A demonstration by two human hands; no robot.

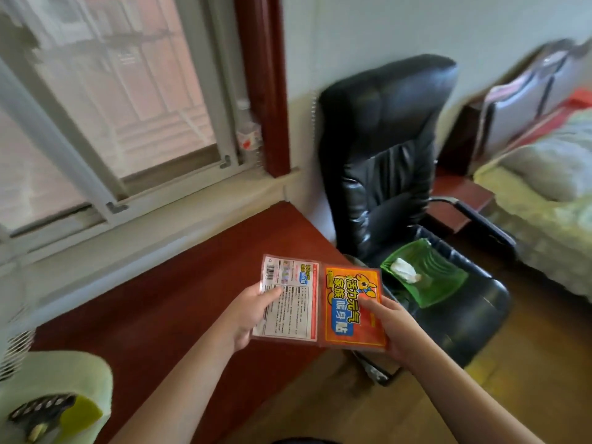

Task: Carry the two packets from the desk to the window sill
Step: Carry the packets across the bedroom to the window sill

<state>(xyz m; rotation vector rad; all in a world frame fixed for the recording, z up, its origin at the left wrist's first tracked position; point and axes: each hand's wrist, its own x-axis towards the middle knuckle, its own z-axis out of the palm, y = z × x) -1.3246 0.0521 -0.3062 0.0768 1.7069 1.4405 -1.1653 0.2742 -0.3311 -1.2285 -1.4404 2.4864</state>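
I hold two flat packets side by side above the right end of the dark red desk [179, 283]. My left hand [246, 318] grips a packet [290, 299] showing its white back with small print and a barcode. My right hand [389, 328] grips an orange packet [350, 310] with yellow and blue lettering and a cartoon figure. The two packets touch along their inner edges. The pale window sill [153, 219] runs along the far side of the desk, below the white window frame [105, 174].
A black leather office chair [394, 161] stands to the right of the desk with a green tray [429, 277] holding crumpled paper on its seat. A bed [544, 200] lies at far right. A pale green object [57, 392] sits at the desk's near left.
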